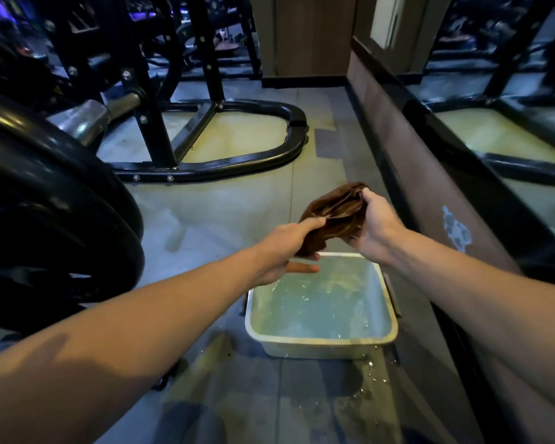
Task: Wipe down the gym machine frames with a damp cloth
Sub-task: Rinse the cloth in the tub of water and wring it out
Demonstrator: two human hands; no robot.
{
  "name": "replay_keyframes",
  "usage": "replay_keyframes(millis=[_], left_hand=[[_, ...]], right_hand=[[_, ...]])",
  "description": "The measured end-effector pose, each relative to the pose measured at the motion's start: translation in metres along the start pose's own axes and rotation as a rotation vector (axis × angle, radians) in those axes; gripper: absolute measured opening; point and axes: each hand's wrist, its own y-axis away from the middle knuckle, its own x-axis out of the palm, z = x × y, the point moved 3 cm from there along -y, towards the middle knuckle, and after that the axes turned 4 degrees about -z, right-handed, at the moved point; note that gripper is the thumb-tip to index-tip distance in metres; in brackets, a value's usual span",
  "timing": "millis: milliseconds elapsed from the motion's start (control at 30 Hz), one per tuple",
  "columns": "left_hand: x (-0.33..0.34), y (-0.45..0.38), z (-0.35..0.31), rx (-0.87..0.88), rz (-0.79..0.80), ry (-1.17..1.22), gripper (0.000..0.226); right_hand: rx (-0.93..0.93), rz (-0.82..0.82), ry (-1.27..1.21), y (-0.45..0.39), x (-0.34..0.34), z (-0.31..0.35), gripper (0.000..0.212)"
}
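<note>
A brown cloth [332,216] is held bunched between both hands above the far edge of a white tub [321,342] of water, which stands on the floor [225,200] near the wall [430,187]. The cloth's near end is pinched by the left hand [285,248], with its lower fingers left straight, and the far end is gripped by the right hand [374,224], whose fingers are curled round it. The cloth looks dark and wet, the water in the tub is rippled, and splashes lie on the floor by the tub's near right corner. From this it is judged that the wetting is done and that the cloth is being wrung or gathered; whether it is wrung enough cannot be told. The wiping itself appears not yet begun: the black frame [237,165] of the machine lies on the floor well beyond the tub, to the left, and is touched by neither hand nor cloth. The plates [61,193] at the left edge also stand apart from the hands. All frames in view are therefore taken as still to be wiped.
</note>
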Motion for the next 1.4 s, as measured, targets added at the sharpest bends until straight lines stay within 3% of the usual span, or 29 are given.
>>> replay_keyframes(millis=[100, 233, 333, 433, 567, 667, 767, 833, 967, 1033, 1133, 1200, 1400], left_hand=[[-0.009, -0.003, -0.024, -0.012, -0.063, 0.025, 0.039], [-0.02, -0.004, -0.089, 0.131, -0.129, -0.057, 0.026], [-0.028, -0.006, -0.128, 0.161, -0.227, -0.045, 0.03], [-0.02, -0.009, -0.137, 0.153, -0.328, 0.126, 0.007], [-0.015, -0.014, -0.118, 0.109, -0.344, 0.306, 0.019], [-0.034, -0.014, -0.118, 0.129, -0.35, 0.335, 0.023], [-0.052, -0.012, -0.125, 0.181, -0.45, 0.343, 0.033], [-0.051, -0.011, -0.127, 0.183, -0.447, 0.375, 0.044], [-0.035, -0.005, -0.138, 0.174, -0.253, 0.437, 0.043], [-0.028, -0.001, -0.143, 0.2, -0.184, 0.449, 0.033], [-0.023, 0.002, -0.152, 0.244, -0.139, 0.45, 0.036], [-0.017, 0.005, -0.156, 0.248, -0.103, 0.423, 0.041], [-0.001, -0.001, -0.158, 0.282, -0.088, 0.434, 0.05]], right_hand=[[-0.061, -0.005, 0.019, 0.002, 0.012, 0.028, 0.049], [-0.219, 0.024, 0.171, 0.011, 0.032, 0.086, 0.044], [-0.181, 0.01, 0.245, 0.013, 0.037, 0.116, 0.042], [-0.146, -0.009, 0.154, 0.008, 0.037, 0.117, 0.037], [-0.173, 0.034, 0.134, 0.005, 0.029, 0.101, 0.032], [-0.384, 0.032, 0.48, 0.0, 0.014, 0.11, 0.021], [-0.704, 0.133, 1.097, 0.002, 0.005, 0.114, 0.026], [-0.785, 0.138, 1.239, 0.005, 0.007, 0.111, 0.025], [-0.564, 0.118, 0.911, 0.009, 0.019, 0.116, 0.014], [-0.468, 0.211, 0.853, 0.017, 0.024, 0.114, 0.021], [-0.373, 0.347, 0.795, 0.025, 0.034, 0.109, 0.032], [-0.421, 0.34, 0.757, 0.026, 0.042, 0.111, 0.04], [-0.631, 0.27, 0.452, 0.043, 0.066, 0.121, 0.024]])
